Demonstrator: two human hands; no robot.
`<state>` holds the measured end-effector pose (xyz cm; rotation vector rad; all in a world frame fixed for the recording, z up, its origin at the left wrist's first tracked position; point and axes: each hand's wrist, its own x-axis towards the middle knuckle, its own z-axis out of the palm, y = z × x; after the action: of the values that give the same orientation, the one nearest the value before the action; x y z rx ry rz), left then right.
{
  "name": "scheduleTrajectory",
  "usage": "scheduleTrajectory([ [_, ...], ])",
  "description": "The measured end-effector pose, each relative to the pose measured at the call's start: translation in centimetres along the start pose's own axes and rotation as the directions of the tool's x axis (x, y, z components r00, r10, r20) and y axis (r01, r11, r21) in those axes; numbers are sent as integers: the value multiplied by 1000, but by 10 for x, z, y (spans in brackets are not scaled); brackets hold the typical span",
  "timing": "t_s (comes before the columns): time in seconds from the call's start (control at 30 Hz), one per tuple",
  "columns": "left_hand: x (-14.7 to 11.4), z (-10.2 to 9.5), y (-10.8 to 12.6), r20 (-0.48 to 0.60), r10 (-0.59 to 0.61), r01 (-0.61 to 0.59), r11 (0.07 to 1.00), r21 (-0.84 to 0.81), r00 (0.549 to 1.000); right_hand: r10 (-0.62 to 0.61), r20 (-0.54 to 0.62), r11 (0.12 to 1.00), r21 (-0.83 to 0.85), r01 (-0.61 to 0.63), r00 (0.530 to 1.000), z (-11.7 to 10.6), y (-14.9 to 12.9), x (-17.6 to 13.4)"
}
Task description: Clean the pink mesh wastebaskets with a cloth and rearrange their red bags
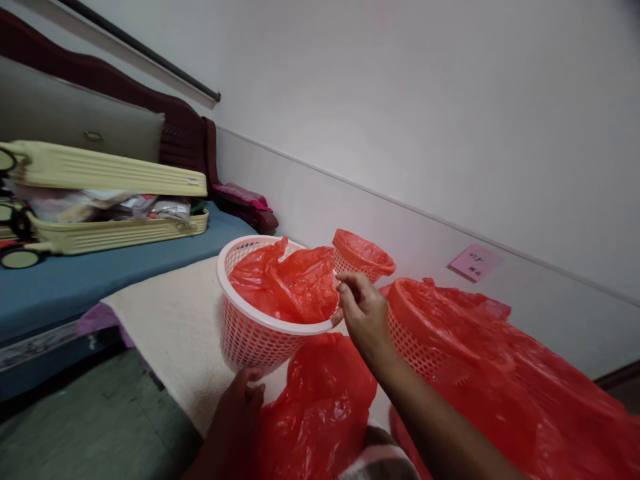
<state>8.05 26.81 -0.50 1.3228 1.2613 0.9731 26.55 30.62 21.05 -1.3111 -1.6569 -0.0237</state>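
Lying in basket (280,325): bag (300,280). At its three o'clock, right hand (365,307) pinched, contents unclear; left hand (250,393), six o'clock, grip unclear.

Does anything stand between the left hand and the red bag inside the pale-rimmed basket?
Yes: the near wall of the pale-rimmed basket stands between the left hand, low outside it, and the red bag inside.
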Motion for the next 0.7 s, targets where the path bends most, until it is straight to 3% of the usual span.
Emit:
scheduleTrajectory([
  [0.1,3,-2,-1,-38,-1,1,1000,-1,999,-132,203,976,-143,163,970,-13,-2,-28],
  [0.2,5,-2,1,-34,-12,12,1000,-6,999,-217,409,893,-285,350,887,-20,-7,-44],
  [0.33,8,-1,1,-44,-15,15,1000,-11,999,-78,548,831,-426,358,833,-14,-13,-49],
  [0.47,13,0,-2,-41,-36,37,999,4,999,6,486,843,-473,257,874,5,-5,-37],
  [0.6,17,3,-5,8,-76,75,997,31,997,-58,317,880,-432,199,947,24,17,-8],
  [0.7,17,8,-5,46,-129,128,991,38,991,-82,220,885,-433,173,972,38,34,19],
])
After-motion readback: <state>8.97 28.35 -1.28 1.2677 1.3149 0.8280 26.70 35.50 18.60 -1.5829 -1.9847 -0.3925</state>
